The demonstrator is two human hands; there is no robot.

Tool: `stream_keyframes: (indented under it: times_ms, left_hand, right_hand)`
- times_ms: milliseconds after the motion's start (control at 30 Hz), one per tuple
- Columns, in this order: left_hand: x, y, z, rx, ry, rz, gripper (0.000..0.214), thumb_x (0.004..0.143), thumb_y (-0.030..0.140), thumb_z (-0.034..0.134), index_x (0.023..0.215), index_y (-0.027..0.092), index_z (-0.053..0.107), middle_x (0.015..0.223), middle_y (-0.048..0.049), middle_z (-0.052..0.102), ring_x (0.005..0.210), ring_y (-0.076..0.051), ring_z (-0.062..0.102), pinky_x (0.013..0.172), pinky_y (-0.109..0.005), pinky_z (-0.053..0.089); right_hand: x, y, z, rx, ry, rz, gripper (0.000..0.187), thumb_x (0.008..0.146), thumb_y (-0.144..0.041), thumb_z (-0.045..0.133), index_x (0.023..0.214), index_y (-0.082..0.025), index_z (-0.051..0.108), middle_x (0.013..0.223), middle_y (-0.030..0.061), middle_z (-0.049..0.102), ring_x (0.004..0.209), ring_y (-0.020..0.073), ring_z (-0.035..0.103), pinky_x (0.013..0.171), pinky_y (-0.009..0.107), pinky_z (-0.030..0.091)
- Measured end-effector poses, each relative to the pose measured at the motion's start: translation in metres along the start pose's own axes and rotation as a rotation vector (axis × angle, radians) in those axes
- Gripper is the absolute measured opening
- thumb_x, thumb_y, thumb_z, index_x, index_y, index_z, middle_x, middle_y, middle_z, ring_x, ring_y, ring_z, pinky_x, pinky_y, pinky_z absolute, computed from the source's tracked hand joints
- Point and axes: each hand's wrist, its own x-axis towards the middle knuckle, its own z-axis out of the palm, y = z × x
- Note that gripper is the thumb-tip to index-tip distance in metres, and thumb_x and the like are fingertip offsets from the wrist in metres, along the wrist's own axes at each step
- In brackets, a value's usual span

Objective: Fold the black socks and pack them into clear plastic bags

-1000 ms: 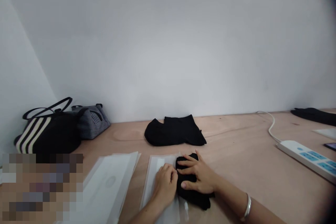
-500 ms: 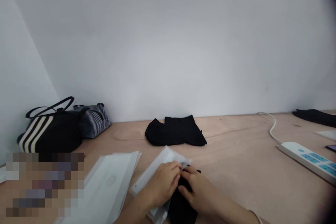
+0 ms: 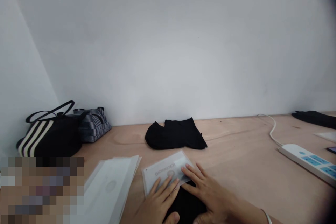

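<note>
A frosted plastic bag (image 3: pixel 161 172) with grey printing lies on the table, its print facing up. Black folded cloth (image 3: pixel 186 201) shows below it, between my hands; whether it is partly inside the bag I cannot tell. My left hand (image 3: pixel 160 199) rests with fingers spread over the bag's near edge and the left of the cloth. Spread as well, my right hand (image 3: pixel 207 190) has its fingertips on the bag's right side and its thumb by the cloth. Farther back, a black cloth hood-like piece (image 3: pixel 175 134) lies flat near the wall.
Left of my hands is a stack of frosted plastic bags (image 3: pixel 110 185). A black bag with white stripes (image 3: pixel 52 136) and a striped pouch (image 3: pixel 94 126) stand back left. On the right are a white power strip (image 3: pixel 307 161) and another black cloth (image 3: pixel 315 118).
The plastic bag has turned and now lies flat above the black cloth. Both hands went from gripping at the bag's edge to lying spread on the bag and cloth.
</note>
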Motion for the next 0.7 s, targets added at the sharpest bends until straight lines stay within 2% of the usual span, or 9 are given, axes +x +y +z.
stream_keyframes:
  times_ms: [100,167,267,367,467,600,700]
  left_hand:
    - [0.004,-0.002,-0.003,-0.029,0.008,0.027,0.060,0.090,0.045,0.033,0.139,0.021,0.006,0.141,-0.0063,0.025,0.127,-0.027,0.025,0.099,-0.049,0.029]
    - [0.006,-0.003,-0.005,-0.033,0.004,0.050,0.063,0.089,0.048,0.034,0.139,0.021,0.007,0.141,-0.0062,0.025,0.127,-0.028,0.025,0.099,-0.050,0.029]
    - [0.007,-0.005,-0.005,-0.023,0.003,0.095,0.069,0.086,0.053,0.037,0.138,0.020,0.009,0.140,-0.0066,0.027,0.126,-0.030,0.027,0.098,-0.052,0.030]
    - [0.006,-0.005,-0.005,-0.012,0.059,0.096,0.063,0.087,0.046,0.039,0.138,0.020,0.013,0.139,-0.0062,0.031,0.125,-0.028,0.030,0.098,-0.050,0.031]
    - [0.005,0.000,-0.010,-0.005,0.099,0.066,0.054,0.089,0.034,0.038,0.137,0.020,0.017,0.137,-0.0052,0.034,0.124,-0.025,0.033,0.098,-0.046,0.034]
    - [0.004,0.004,-0.014,0.023,0.053,0.064,0.061,0.086,0.043,0.043,0.137,0.019,0.019,0.137,-0.0055,0.034,0.124,-0.027,0.032,0.098,-0.046,0.034]
    - [0.005,0.003,-0.008,0.048,0.077,0.072,0.060,0.084,0.025,0.044,0.137,0.020,0.018,0.138,-0.0051,0.032,0.124,-0.026,0.033,0.098,-0.046,0.033]
  right_hand:
    - [0.006,0.000,0.003,-0.014,0.006,0.006,0.077,0.074,-0.065,0.043,0.136,-0.022,0.024,0.145,0.0138,0.005,0.130,0.0337,0.000,0.100,0.059,0.000]
    - [0.009,0.001,0.008,-0.038,0.021,0.030,0.069,0.078,-0.061,0.041,0.134,-0.021,0.031,0.145,0.0114,0.010,0.130,0.0322,0.002,0.101,0.057,0.001]
    - [0.009,0.005,0.019,-0.087,0.059,0.098,0.056,0.081,-0.055,0.041,0.126,-0.021,0.045,0.142,0.0065,0.023,0.130,0.0291,0.013,0.104,0.050,0.010]
    - [0.006,0.005,0.025,-0.124,0.099,0.144,0.046,0.082,-0.050,0.044,0.117,-0.022,0.053,0.139,0.0035,0.031,0.127,0.0272,0.023,0.104,0.046,0.017]
    - [0.000,0.002,0.018,-0.101,0.078,0.132,0.048,0.081,-0.052,0.045,0.116,-0.021,0.053,0.139,0.0039,0.031,0.127,0.0284,0.024,0.104,0.047,0.018]
    - [-0.007,-0.001,0.008,-0.069,0.019,0.097,0.047,0.083,-0.044,0.044,0.123,-0.020,0.046,0.142,0.0058,0.022,0.130,0.0275,0.016,0.105,0.046,0.018]
    - [-0.008,0.000,0.012,-0.087,0.051,0.101,0.043,0.085,-0.035,0.044,0.125,-0.019,0.045,0.142,0.0053,0.024,0.130,0.0252,0.016,0.105,0.043,0.019]
